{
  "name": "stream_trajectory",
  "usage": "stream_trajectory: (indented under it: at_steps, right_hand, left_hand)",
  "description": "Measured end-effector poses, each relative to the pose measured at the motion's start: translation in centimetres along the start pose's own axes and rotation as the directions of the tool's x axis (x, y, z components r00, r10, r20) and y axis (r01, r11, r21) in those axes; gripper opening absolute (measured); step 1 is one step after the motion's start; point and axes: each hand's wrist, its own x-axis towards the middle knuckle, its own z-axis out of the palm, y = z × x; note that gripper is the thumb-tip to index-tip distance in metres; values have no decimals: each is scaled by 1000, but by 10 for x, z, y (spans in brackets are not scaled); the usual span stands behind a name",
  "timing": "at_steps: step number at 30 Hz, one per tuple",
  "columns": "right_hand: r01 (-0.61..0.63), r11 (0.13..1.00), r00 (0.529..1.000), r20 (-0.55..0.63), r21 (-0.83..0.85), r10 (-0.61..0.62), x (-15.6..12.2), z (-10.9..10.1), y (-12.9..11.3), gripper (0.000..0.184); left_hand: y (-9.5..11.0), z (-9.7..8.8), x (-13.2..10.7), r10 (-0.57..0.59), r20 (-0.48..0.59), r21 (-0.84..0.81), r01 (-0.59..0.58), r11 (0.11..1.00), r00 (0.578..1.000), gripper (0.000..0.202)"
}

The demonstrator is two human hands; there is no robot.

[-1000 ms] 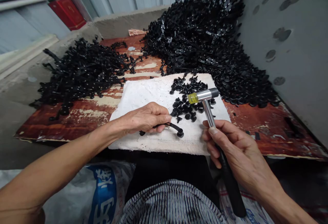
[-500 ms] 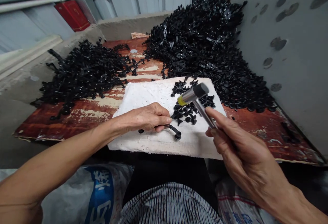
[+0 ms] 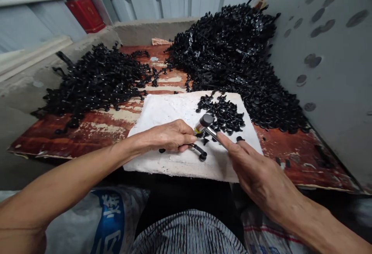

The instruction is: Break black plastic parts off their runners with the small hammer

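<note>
1. Left hand (image 3: 178,136) grips a black strip (image 3: 199,150) just below the frame's centre, over the white slab (image 3: 168,108).
2. Right hand (image 3: 251,159) grips the hammer (image 3: 206,121); its head has swung down beside the left hand, so tapping is probably under way.

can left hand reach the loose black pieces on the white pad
Probably not freely: the left hand grips a black part, and the hammer head is between it and most loose pieces.

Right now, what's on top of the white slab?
On the white slab: small black disc-headed pieces. A curved black part pokes from the left hand, which hides whatever lies beneath it.
</note>
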Motion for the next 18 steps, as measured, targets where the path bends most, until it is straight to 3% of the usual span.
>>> stream_trajectory:
  at_steps: [2,4,8,13,16,18]
  right_hand:
    - [60,997,994,-93,-49,-65,0,0,-1,65]
    - [41,997,980,-192,-68,-53,-1,-1,-2,71]
    - [43,993,995,-86,-107,-52,-3,4,6,66]
    - [-24,998,997,-78,-52,20,-5,8,12,59]
    - [-130,979,985,-92,155,145,-4,1,6,44]
    - [-271,858,924,-134,436,359,-2,-7,4,37]
  left_hand:
    - [0,1,0,-13,-4,10,13,1000,1000,37]
    - [1,2,0,-30,-8,11,31,999,1000,38]
    - [3,2,0,-45,-11,-7,44,999,999,39]
    - [3,7,-2,-45,-38,39,46,998,998,38]
    - [6,9,-7,-31,-41,95,35,995,999,37]
    - [11,-4,-13,-41,-83,114,51,992,996,29]
